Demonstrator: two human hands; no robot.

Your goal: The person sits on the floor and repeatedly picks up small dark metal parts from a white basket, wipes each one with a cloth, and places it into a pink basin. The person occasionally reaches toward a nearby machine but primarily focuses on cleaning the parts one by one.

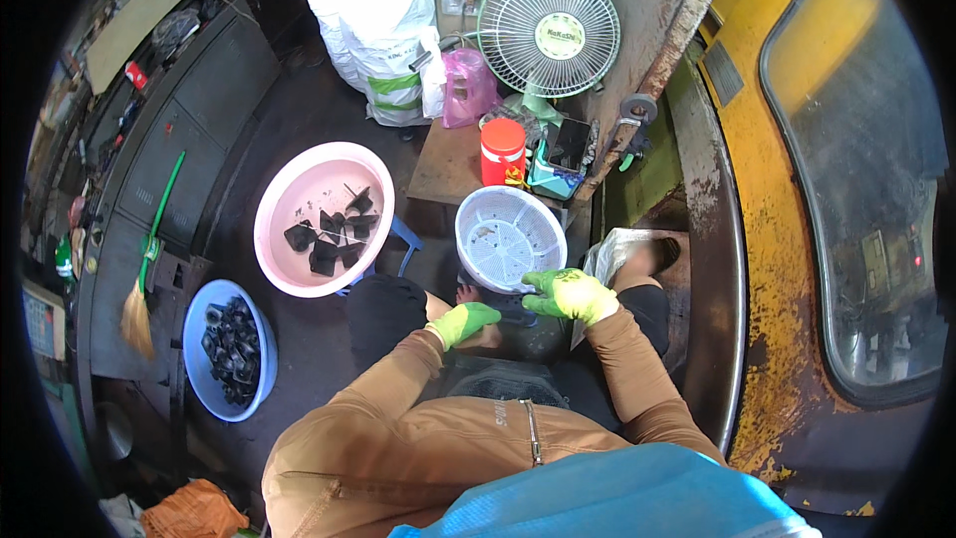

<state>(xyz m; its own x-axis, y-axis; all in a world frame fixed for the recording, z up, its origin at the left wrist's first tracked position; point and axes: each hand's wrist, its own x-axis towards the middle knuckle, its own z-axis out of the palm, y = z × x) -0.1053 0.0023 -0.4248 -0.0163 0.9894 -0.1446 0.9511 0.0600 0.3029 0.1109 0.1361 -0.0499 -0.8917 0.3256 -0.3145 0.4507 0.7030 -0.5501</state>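
Both hands wear yellow-green gloves. My left hand is over my lap, fingers stretched toward the right, with nothing visible in it. My right hand is at the near right rim of a white-blue perforated plastic basket; its fingers point left and look apart. Whether they touch the rim I cannot tell. A few small dark bits lie in the basket. To the left, a large pink basin holds several black angular pieces. Lower left, a blue basin is filled with black pieces.
A red-lidded jug stands on a low wooden table beyond the basket, below a fan. White sacks are at the back. A broom leans against grey cabinets. A yellow machine borders the right.
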